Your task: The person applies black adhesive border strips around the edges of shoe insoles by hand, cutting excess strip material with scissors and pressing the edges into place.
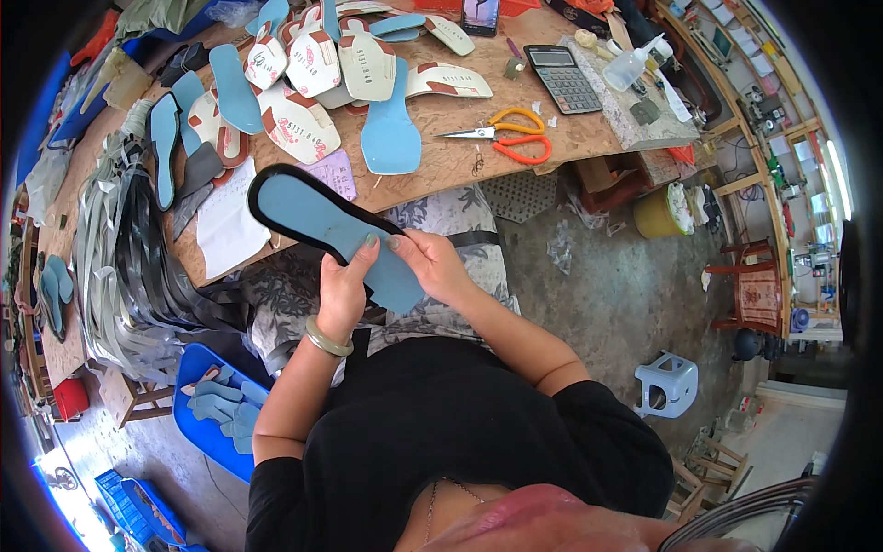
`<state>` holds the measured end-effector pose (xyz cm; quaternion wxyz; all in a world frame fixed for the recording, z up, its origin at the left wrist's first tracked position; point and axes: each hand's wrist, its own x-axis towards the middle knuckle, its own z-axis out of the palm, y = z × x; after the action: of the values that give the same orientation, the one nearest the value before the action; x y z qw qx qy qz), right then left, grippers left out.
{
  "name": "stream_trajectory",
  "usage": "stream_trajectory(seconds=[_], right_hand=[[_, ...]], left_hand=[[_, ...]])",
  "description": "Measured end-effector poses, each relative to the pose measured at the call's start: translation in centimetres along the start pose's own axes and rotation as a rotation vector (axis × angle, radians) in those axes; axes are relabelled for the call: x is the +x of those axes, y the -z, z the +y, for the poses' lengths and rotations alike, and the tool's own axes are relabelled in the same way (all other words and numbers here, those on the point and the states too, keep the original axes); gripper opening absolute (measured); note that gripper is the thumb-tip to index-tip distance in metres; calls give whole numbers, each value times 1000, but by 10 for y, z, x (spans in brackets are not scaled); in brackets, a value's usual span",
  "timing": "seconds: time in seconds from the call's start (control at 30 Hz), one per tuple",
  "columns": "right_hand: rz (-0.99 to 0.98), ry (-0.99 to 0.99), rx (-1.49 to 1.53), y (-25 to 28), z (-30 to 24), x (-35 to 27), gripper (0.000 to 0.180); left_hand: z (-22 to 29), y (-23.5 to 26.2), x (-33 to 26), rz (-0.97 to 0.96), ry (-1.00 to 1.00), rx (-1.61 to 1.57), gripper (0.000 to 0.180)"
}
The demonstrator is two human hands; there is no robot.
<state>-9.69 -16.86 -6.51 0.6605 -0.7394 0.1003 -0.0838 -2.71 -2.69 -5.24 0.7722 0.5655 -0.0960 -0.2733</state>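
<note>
Over my lap, near the table's front edge, I hold a light blue shoe insole in both hands. Black edging runs round its far, upper-left end. Its near end shows plain blue between and below my hands. My left hand, with a pale bangle at the wrist, grips its left side with the thumb on top. From the right, my right hand pinches the insole's edge, thumb on the blue face. The other fingers of both hands are partly hidden beneath it.
On the table lie piled blue and white insoles, orange-handled scissors, a calculator and a handwritten paper. Grey and black strips hang off the left side. A blue bin holds more blue pieces.
</note>
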Motion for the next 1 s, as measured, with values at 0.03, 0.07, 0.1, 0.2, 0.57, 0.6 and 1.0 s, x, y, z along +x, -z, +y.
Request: stream_trajectory(seconds=[0.03,0.07,0.1,0.2,0.57,0.6,1.0], right_hand=[[0,0,-1,0,-1,-1,36],[-17,-18,105,0,-1,-1,38],[-34,-36,211,0,-2,-2,41],[-18,-39,215,0,12,-5,40],[-137,16,148,7,1,7,43],[-103,48,157,4,4,5,44],[-252,-181,94,-14,31,-20,47]], left_hand=[[0,0,0,15,11,-13,19],[0,0,0,14,11,-13,19],[0,0,0,1,19,-19,20],[1,2,1,-39,46,-6,22],[12,3,10,-387,23,35,45],[11,3,11,-393,14,-3,45],[55,-4,27,-165,-75,-347,104]])
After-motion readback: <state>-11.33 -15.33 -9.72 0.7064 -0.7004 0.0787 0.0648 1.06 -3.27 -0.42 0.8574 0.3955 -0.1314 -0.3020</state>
